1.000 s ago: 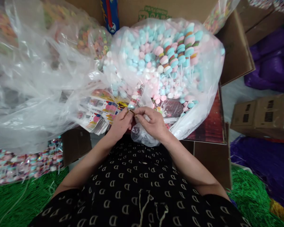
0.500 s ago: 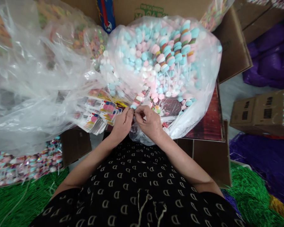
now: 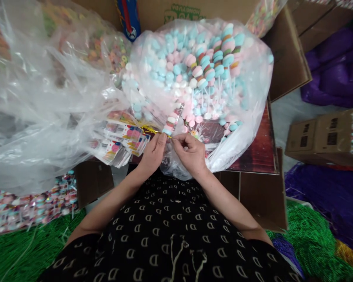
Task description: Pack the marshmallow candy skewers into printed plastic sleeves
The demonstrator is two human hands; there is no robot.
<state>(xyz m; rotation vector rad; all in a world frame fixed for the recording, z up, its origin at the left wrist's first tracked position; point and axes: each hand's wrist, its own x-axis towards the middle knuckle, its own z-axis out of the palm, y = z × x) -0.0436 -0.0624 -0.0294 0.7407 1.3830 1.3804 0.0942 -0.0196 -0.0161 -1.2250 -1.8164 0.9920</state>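
My left hand (image 3: 153,153) is closed around the lower end of a marshmallow skewer (image 3: 171,120) in a clear wrapper, which tilts up and away. A gold twist tie (image 3: 170,136) crosses the wrapper's gathered end. My right hand (image 3: 191,152) pinches the free end of that tie, just right of the left fingertips. More gold twist ties (image 3: 148,128) lie close to my left hand. Printed cards (image 3: 114,145) are stacked at its left. Beyond my hands, several unwrapped marshmallow skewers (image 3: 206,68) with white sticks rest on loose marshmallows (image 3: 172,68).
A large clear bag (image 3: 253,117) spreads around the marshmallows on a dark red table (image 3: 263,154). Another plastic bag (image 3: 47,117) with ring-shaped sweets covers the left side. Cardboard boxes (image 3: 317,135) stand at right. Green shredded strands (image 3: 314,235) lie low on both sides.
My right hand has shifted slightly right, away from the left fingertips. The gold tie now shows stretched between the hands. My left hand keeps its hold on the skewer.
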